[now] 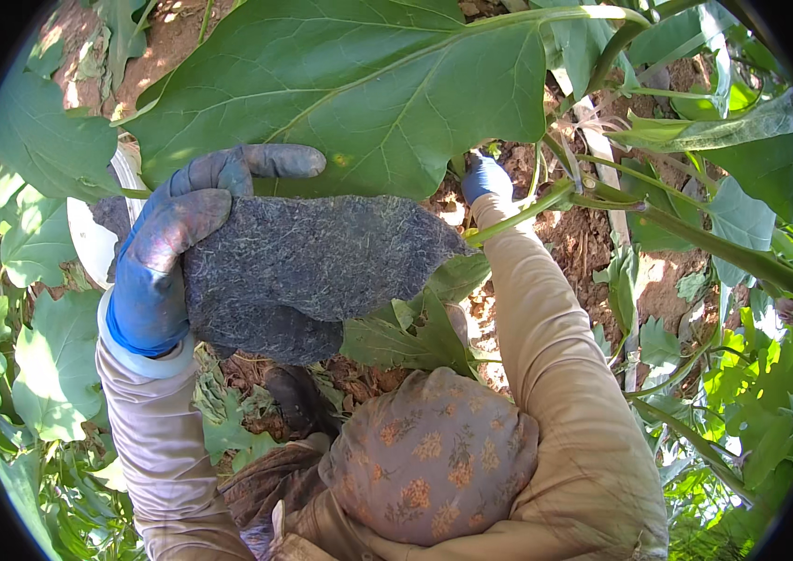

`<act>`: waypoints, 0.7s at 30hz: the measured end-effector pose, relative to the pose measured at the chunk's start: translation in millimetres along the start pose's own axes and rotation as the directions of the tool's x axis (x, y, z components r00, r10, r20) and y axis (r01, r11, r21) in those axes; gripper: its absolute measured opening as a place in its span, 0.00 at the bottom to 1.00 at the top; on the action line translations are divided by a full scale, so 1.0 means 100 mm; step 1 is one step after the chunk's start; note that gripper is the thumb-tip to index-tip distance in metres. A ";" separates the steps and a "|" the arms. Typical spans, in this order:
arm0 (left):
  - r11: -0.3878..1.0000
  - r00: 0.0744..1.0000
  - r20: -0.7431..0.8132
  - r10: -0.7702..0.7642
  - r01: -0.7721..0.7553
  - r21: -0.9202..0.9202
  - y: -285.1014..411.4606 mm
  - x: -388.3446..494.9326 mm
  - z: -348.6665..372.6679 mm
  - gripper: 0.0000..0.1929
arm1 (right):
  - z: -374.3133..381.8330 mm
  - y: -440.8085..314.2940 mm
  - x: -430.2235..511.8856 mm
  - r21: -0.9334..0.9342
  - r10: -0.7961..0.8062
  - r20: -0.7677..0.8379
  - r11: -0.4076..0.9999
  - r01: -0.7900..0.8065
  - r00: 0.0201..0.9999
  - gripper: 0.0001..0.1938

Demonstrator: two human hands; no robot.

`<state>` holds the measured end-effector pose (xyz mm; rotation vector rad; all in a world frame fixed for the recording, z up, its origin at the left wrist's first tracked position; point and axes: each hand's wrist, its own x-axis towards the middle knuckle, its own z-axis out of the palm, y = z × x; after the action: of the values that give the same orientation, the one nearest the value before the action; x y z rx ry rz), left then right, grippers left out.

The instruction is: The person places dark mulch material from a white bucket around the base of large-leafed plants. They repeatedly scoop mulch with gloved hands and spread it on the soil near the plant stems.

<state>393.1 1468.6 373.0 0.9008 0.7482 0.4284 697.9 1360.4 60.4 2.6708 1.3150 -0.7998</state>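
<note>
My left hand [165, 245], in a blue glove with stained fingers, grips a dark grey felt-like cloth [319, 259] at its left end. The index finger points right, along the lower part of a large green leaf [368, 105]. A second fold of the cloth hangs beneath the first. My right hand [488, 179], also blue-gloved, reaches down by the plant's lower stems, under the leaf's right edge. Its fingers are mostly hidden, so whatever they touch does not show. A green stem [526, 212] crosses over the right wrist.
A white bucket [91, 238] stands behind my left hand, partly covered by leaves. Thick branching stems [712, 245] spread on the right. A pale strip [600, 154] runs along the reddish soil [579, 252]. Floral cloth [431, 456] bulges near my body, beside a dark shoe [298, 400].
</note>
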 end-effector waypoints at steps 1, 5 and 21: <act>1.000 1.000 -0.012 -0.010 0.010 -0.013 0.00 0.01 0.02 0.16 | 0.01 -0.01 0.01 -0.060 -0.038 -0.024 0.998 0.036 0.999 0.16; 1.000 1.000 0.006 -0.010 0.010 -0.030 -0.03 0.09 -0.02 0.14 | -0.02 -0.05 -0.10 -0.250 -0.097 0.153 0.959 0.133 0.983 0.12; 0.997 0.999 -0.023 -0.034 0.032 -0.077 -0.07 0.13 0.07 0.13 | 0.12 0.12 0.14 0.991 0.206 0.128 -0.074 -0.115 0.970 0.10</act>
<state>407.1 1468.7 365.1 0.8116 0.7629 0.4362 708.5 1359.5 41.3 3.6420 0.0049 -2.4723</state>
